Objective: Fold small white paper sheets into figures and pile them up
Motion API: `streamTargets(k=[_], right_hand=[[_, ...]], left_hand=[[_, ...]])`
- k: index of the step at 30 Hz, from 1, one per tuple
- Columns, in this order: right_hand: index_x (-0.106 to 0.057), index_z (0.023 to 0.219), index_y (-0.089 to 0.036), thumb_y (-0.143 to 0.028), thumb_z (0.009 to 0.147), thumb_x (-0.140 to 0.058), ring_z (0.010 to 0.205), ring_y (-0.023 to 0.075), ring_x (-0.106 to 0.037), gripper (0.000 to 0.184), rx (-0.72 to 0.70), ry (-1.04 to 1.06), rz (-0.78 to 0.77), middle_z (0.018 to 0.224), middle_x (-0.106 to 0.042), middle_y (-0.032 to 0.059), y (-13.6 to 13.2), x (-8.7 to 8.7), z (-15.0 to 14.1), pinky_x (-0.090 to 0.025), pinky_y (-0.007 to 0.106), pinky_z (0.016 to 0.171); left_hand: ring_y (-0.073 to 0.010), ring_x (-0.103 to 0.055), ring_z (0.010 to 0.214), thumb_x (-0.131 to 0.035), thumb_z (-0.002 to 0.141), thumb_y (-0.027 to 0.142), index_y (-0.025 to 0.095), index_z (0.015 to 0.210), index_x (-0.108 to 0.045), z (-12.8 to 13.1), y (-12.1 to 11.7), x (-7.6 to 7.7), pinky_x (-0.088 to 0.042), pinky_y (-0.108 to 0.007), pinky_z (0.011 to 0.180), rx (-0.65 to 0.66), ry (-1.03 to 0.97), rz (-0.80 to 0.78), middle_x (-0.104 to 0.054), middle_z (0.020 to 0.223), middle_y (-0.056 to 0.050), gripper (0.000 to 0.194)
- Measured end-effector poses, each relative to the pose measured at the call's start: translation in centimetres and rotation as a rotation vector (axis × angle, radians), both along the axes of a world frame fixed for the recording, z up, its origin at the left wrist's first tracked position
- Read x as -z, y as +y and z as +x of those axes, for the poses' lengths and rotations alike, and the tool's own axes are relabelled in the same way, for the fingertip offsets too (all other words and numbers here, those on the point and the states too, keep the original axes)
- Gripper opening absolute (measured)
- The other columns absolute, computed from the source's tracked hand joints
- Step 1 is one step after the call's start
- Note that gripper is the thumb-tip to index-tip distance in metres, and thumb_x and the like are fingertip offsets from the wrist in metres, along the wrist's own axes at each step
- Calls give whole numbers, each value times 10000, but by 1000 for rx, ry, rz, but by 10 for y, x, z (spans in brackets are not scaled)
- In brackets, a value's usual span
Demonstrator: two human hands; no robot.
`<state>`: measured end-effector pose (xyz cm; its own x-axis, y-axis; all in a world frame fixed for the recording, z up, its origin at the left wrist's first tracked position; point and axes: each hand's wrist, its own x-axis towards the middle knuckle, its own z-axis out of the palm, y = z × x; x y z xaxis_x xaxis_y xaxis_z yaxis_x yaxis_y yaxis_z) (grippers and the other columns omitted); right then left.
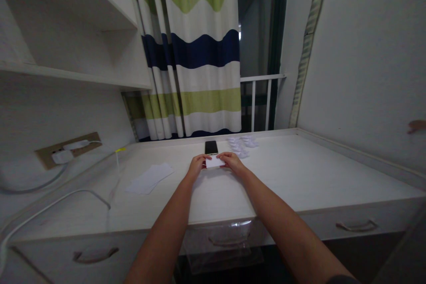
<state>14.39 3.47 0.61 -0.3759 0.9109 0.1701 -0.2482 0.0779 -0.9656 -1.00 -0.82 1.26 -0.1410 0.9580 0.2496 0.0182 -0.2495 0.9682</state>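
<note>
Between my two hands is a small piece of white paper (214, 161), held just above the desk. My left hand (199, 163) grips its left end, and my right hand (232, 160) pinches its right end with the thumb and fingers. Whether the paper is folded is too small to tell. Right behind it a dark phone (211, 147) lies on the desk. Several small folded white paper pieces (240, 145) lie in rows behind my right hand. Off to the left, a few flat white sheets (150, 178) overlap on the desk.
The white desk (299, 173) has a raised rim along its back and right side. A white cable (80, 191) runs over its left part, below a plugged-in charger (62, 156). A striped curtain (206, 53) hangs behind, and a shelf (76, 75) juts out at upper left.
</note>
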Motion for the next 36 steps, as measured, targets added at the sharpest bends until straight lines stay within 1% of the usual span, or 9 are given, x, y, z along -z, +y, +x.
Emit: streamTargets(k=[3, 6, 8, 10, 14, 19, 25, 30, 36], right_hand=[[-639, 763, -166, -194, 507, -643, 514, 88, -510, 257, -33, 29, 44, 576, -555, -33, 0, 2, 0, -445, 224, 489], [-608, 920, -170, -198, 481, -677, 465, 67, -479, 445, -51, 36, 67, 519, -511, -69, 0, 2, 1, -412, 198, 459], [-587, 974, -168, -204, 485, -684, 468, 64, -479, 500, -63, 27, 83, 526, -510, -75, 0, 2, 2, -405, 194, 459], [-578, 994, -168, -203, 496, -685, 468, 64, -478, 510, -77, 18, 94, 514, -496, -81, 1, 3, 3, -407, 197, 466], [-588, 952, -156, -196, 516, -679, 473, 76, -491, 447, -54, 2, 59, 502, -501, -72, 2, 4, 2, -418, 209, 473], [-604, 720, -115, -215, 536, -663, 512, 100, -531, 218, -58, -44, 14, 567, -575, -8, 4, 6, -1, -445, 226, 496], [-595, 698, -116, -229, 527, -665, 511, 101, -531, 217, -92, -34, 29, 555, -581, -9, 5, 7, -1, -445, 220, 494], [-594, 695, -115, -226, 539, -656, 502, 92, -526, 201, -83, -31, 29, 561, -578, -10, 5, 6, -1, -455, 214, 486], [-593, 698, -120, -214, 564, -660, 559, 108, -553, 177, -83, -33, 10, 603, -587, 4, 3, 5, 0, -493, 231, 520]], left_hand=[[-97, -493, 540, -541, 583, 260, 142, 684, -607, 0, 2, 2, -381, -195, 467, -7, 49, 15, -564, 634, -5, 168], [-96, -494, 518, -613, 559, 285, 159, 838, -586, 0, 4, 5, -367, -186, 440, -4, 59, 24, -542, 608, 20, 307], [-98, -502, 512, -636, 552, 283, 159, 926, -560, 0, 6, 7, -367, -186, 440, 2, 49, 11, -544, 600, 23, 401], [-100, -511, 521, -657, 545, 284, 143, 933, -561, 0, 7, 8, -376, -191, 455, 12, 51, 6, -561, 613, 10, 424], [-110, -528, 556, -686, 524, 294, 121, 851, -592, -2, 8, 8, -389, -201, 488, 38, 59, 19, -593, 643, -16, 381], [-116, -532, 558, -686, 517, 282, 121, 830, -590, -3, 8, 8, -390, -211, 496, 52, 48, 13, -606, 639, -14, 365], [-116, -539, 558, -694, 506, 256, 115, 823, -592, -4, 10, 10, -391, -211, 500, 48, 38, 4, -616, 650, -22, 362], [-122, -549, 565, -703, 502, 260, 114, 815, -595, -4, 10, 10, -398, -214, 506, 37, 47, 3, -626, 657, -29, 363], [-126, -558, 576, -708, 495, 248, 113, 790, -596, -4, 9, 9, -403, -218, 518, 32, 62, 12, -633, 660, -32, 344]])
